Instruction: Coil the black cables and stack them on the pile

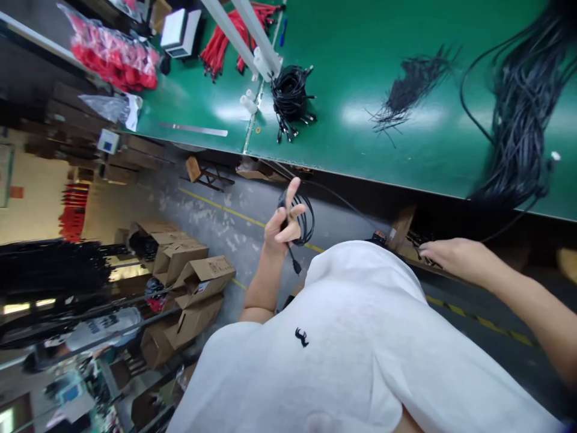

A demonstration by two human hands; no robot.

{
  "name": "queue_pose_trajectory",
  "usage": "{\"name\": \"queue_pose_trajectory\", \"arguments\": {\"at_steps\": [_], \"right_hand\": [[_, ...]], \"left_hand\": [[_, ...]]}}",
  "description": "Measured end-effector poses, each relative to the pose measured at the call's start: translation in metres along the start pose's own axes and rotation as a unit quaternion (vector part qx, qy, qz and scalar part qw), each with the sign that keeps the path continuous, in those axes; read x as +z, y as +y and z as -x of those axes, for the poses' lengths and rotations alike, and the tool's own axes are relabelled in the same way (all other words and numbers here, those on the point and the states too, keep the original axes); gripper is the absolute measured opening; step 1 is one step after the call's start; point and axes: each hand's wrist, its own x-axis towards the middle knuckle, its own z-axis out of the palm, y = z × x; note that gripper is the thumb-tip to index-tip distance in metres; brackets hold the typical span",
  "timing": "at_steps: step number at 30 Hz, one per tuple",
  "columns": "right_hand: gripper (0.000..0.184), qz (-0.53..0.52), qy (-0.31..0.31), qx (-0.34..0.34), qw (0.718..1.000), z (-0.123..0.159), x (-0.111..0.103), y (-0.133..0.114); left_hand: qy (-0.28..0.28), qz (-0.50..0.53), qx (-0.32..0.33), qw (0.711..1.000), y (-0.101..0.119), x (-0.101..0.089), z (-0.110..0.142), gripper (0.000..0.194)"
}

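My left hand (285,224) is wrapped round a coiled black cable (307,225), with some fingers stretched out past it. A connector (296,266) on a short cable end hangs below that hand. My right hand (455,258) reaches over a small open box (401,228) below the table edge. Its fingers are close together at thin dark pieces (426,249) in the box; what they pinch, if anything, is too small to make out. On the table above are a pile of thin black ties (408,87) and a bundle of coiled black cables (291,96).
The green table (342,138) runs along the top. A thick heap of black cables (523,120) lies at its right, red cables (219,51) and bagged red items (112,54) at its left. Cardboard boxes (198,288) and a wooden stool (205,174) stand on the floor.
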Motion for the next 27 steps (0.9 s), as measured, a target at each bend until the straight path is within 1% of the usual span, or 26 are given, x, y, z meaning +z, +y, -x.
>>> {"name": "queue_pose_trajectory", "arguments": {"at_steps": [1, 3, 4, 5, 6, 8, 10, 11, 12, 13, 15, 17, 19, 20, 22, 25, 26, 27], "right_hand": [[0.034, -0.019, -0.015, -0.048, 0.999, 0.0, -0.004, -0.025], [0.035, -0.08, -0.051, -0.133, 0.987, -0.008, -0.019, -0.073], [0.036, -0.115, -0.049, -0.159, 0.979, -0.016, -0.029, -0.091], [0.036, -0.143, -0.04, -0.172, 0.974, -0.026, -0.038, -0.105], [0.037, -0.16, -0.025, -0.17, 0.972, -0.037, -0.046, -0.113], [0.038, -0.168, 0.015, -0.135, 0.976, -0.062, -0.055, -0.115], [0.04, -0.167, 0.03, -0.085, 0.982, -0.083, -0.053, -0.099], [0.041, -0.17, 0.027, -0.06, 0.983, -0.09, -0.05, -0.085], [0.041, -0.172, 0.026, -0.037, 0.984, -0.094, -0.045, -0.068], [0.042, -0.171, 0.031, -0.011, 0.985, -0.095, -0.039, -0.048], [0.041, -0.15, 0.063, 0.041, 0.986, -0.088, -0.028, -0.005], [0.038, -0.101, 0.088, 0.083, 0.988, -0.073, -0.017, 0.035], [0.032, -0.038, 0.086, 0.112, 0.989, -0.056, -0.008, 0.064], [0.029, -0.014, 0.078, 0.124, 0.989, -0.049, -0.002, 0.072], [0.027, -0.002, 0.052, 0.16, 0.986, -0.037, 0.011, 0.077], [0.034, 0.016, -0.007, 0.204, 0.979, -0.029, 0.03, 0.061], [0.035, 0.044, -0.018, 0.207, 0.977, -0.027, 0.034, 0.054], [0.035, 0.078, -0.024, 0.19, 0.978, -0.027, 0.037, 0.047]], "left_hand": [[-0.016, -0.021, -0.022, 0.999, -0.006, 0.003, -0.005, 0.053], [-0.051, -0.059, -0.072, 0.994, -0.024, 0.01, -0.014, 0.054], [-0.07, -0.071, -0.1, 0.99, -0.035, 0.015, -0.017, 0.051], [-0.091, -0.079, -0.129, 0.984, -0.046, 0.02, -0.019, 0.048], [-0.117, -0.084, -0.159, 0.977, -0.056, 0.026, -0.018, 0.046], [-0.188, -0.091, -0.229, 0.951, -0.07, 0.037, -0.014, 0.045], [-0.256, -0.087, -0.285, 0.92, -0.077, 0.043, -0.007, 0.045], [-0.275, -0.079, -0.302, 0.91, -0.077, 0.044, -0.003, 0.043], [-0.279, -0.066, -0.309, 0.907, -0.075, 0.043, 0.001, 0.041], [-0.266, -0.05, -0.306, 0.913, -0.072, 0.04, 0.004, 0.039], [-0.205, -0.015, -0.276, 0.939, -0.062, 0.031, 0.009, 0.039], [-0.131, 0.018, -0.217, 0.967, -0.051, 0.021, 0.012, 0.045], [-0.077, 0.041, -0.159, 0.984, -0.041, 0.017, 0.013, 0.048], [-0.058, 0.048, -0.138, 0.988, -0.038, 0.016, 0.013, 0.049], [-0.028, 0.059, -0.114, 0.991, -0.033, 0.019, 0.011, 0.049], [0.011, 0.076, -0.09, 0.993, -0.025, 0.025, 0.01, 0.047], [0.021, 0.079, -0.083, 0.993, -0.02, 0.026, 0.011, 0.046], [0.028, 0.078, -0.079, 0.993, -0.014, 0.026, 0.012, 0.044]]}}
